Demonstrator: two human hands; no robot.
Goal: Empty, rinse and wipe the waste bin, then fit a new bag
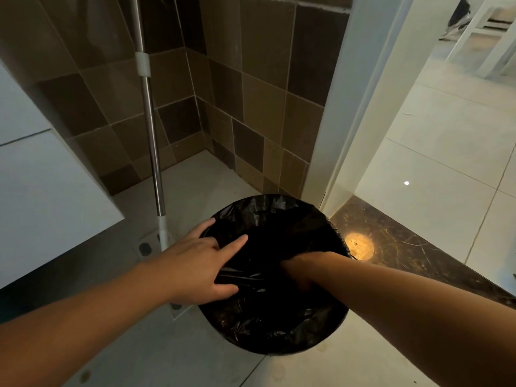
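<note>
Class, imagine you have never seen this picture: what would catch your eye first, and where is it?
A round bin lined with a black bag stands on the floor, low in the middle. The left hand rests on its near-left rim, while the right hand reaches down inside. A metal mop pole leans against the brown tiled wall behind.

Brown and tan square wall tiles [251,107] met in a dim corner above a pale grey floor [195,174]. A metal mop handle [150,129] leaned there, beside a white panel [42,174] at left. A white door frame [349,107] opened onto glossy cream floor tiles [435,152], past a dark marble threshold [396,247] catching a warm light spot.
</note>
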